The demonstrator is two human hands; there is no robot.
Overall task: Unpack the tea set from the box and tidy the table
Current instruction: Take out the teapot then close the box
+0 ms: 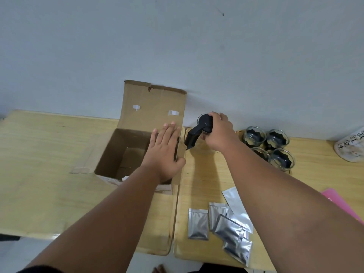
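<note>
An open cardboard box (126,146) stands on the wooden table (49,174), its tall back flap up against the wall. My left hand (165,152) lies flat on the box's right wall, thumb hooked over the outer edge. My right hand (220,133) grips the top of a glass teapot (202,127) with a black lid and black handle, just right of the box. Several small glass cups (269,146) with dark insides stand grouped to the right of the teapot. Several silver foil sachets (226,223) lie near the table's front edge.
A white patterned object (352,146) sits at the far right. A pink flat item (342,203) lies on the right by my forearm. A second tabletop (197,184) joins the first along a seam beside the box. The grey wall is directly behind.
</note>
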